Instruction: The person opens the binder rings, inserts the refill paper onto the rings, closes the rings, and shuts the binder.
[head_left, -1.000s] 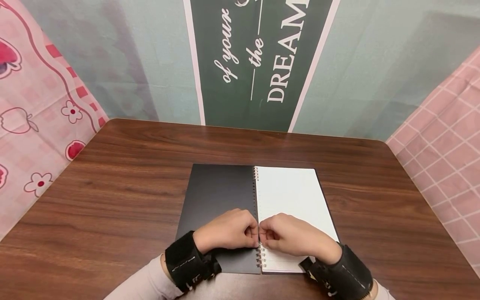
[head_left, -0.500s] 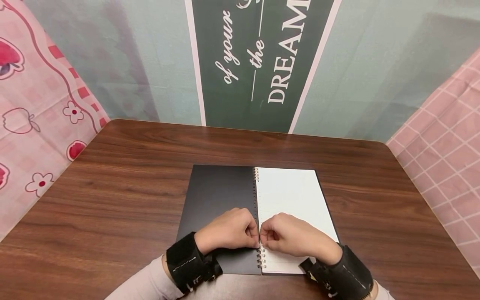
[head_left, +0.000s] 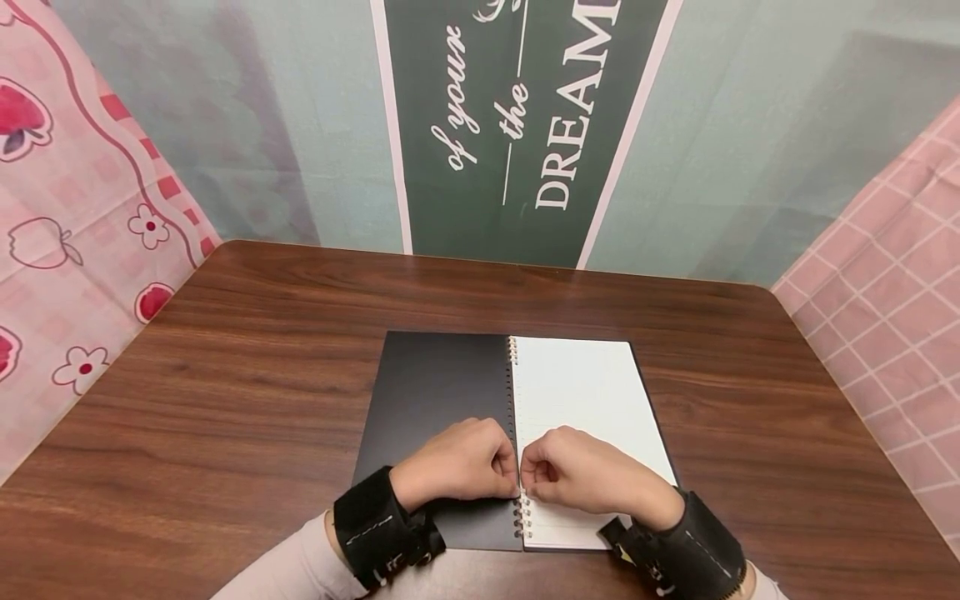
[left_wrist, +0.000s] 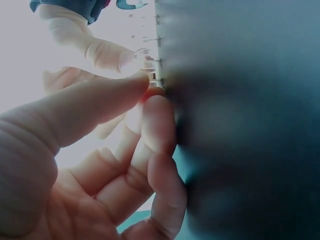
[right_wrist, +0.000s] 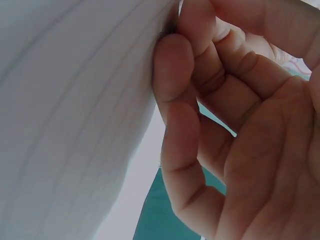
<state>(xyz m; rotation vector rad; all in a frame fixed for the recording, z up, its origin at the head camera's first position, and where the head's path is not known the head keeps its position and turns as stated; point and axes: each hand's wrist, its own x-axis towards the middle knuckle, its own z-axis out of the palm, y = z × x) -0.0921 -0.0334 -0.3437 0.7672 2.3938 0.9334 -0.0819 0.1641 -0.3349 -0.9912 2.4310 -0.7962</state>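
Note:
A ring-bound notebook lies open on the table, its black cover (head_left: 442,375) to the left and a white lined page (head_left: 577,379) to the right. Metal binding rings (head_left: 522,518) show at the spine's top and bottom, with bare punched holes along the cover between them. My left hand (head_left: 463,462) pinches the spine's lower part from the cover side, thumb and forefinger tips at the rings (left_wrist: 151,62). Facing it, my right hand (head_left: 581,471) pinches the same stretch from the page side, its curled fingers (right_wrist: 175,65) against the paper. The fingertips hide the exact grip.
The brown wooden table (head_left: 247,400) extends around the notebook. A grey-green cloth with a lettered dark panel (head_left: 495,167) hangs behind it. Pink patterned cloth (head_left: 75,250) hangs at the left, and pink checked cloth (head_left: 892,308) at the right. Black bands (head_left: 375,525) wrap both wrists.

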